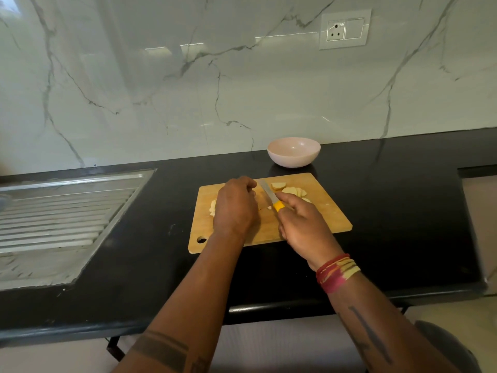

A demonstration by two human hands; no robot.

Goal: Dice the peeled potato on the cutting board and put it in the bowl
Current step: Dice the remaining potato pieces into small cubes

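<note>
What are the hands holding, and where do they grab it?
The right hand grips the knife by its yellow handle. The left hand curls over potato on the board; the exact hold is hidden.

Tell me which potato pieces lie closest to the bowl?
The thick end piece at the board's far edge, beside the knife blade; the fanned slices sit nearer the person.

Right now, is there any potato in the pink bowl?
No, the pink bowl shows only its bare inside, while the potato slices lie on the wooden cutting board.

Matt wooden cutting board (330, 211) on glossy black counter (390, 211); ribbed metal drainboard (61, 219) (dull, scuffed)
</note>
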